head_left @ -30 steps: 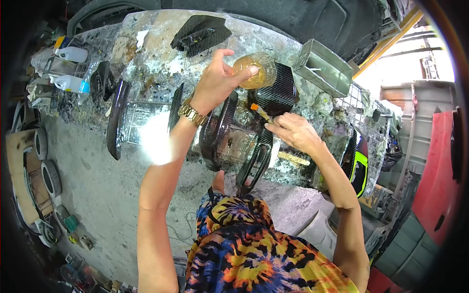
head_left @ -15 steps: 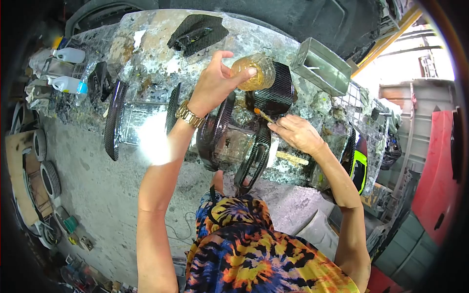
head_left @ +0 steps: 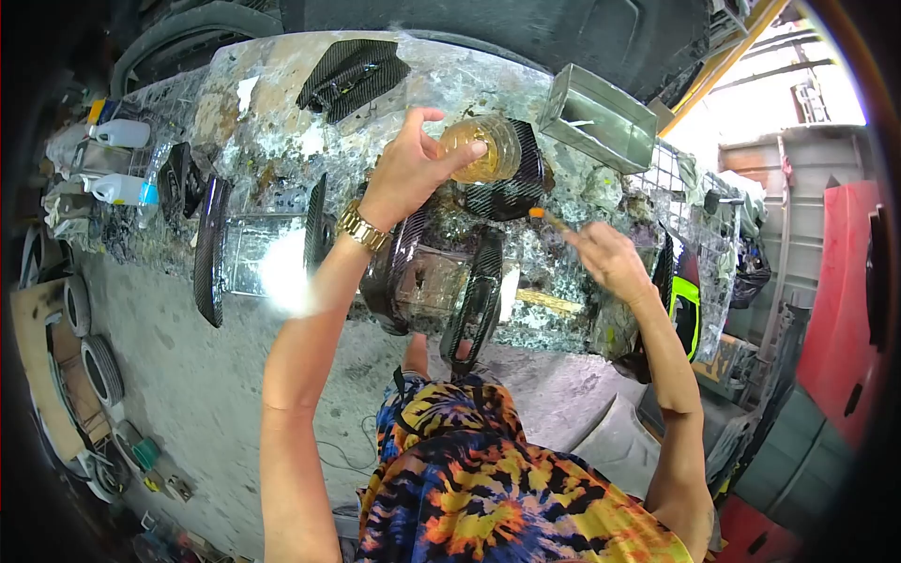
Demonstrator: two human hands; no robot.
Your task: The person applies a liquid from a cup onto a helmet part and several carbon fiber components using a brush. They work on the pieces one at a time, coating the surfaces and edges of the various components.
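My left hand (head_left: 410, 172), with a gold watch (head_left: 362, 225) on its wrist, grips a clear plastic container (head_left: 486, 148) holding an amber liquid. Between the fingers of my right hand (head_left: 610, 260) is a small brush (head_left: 548, 220) with an orange part near its tip. Its tip is just right of a glossy black carbon-fibre part (head_left: 511, 195), which the container partly covers. Nearer me, a black carbon-fibre frame piece (head_left: 472, 298) and a curved black piece (head_left: 387, 286) lie at the table's front edge.
The stained worktable (head_left: 272, 141) also bears a metal tray (head_left: 601, 122), a carbon-fibre part (head_left: 352, 77) at the back, a long dark strip (head_left: 211, 253), a wooden stick (head_left: 549, 300) and white jugs (head_left: 122, 133) on the left. Tyres (head_left: 101, 366) stand on the floor.
My right hand has moved right with the brush, away from the black part. The container in my left hand looks more tilted. The whole view has shifted slightly.
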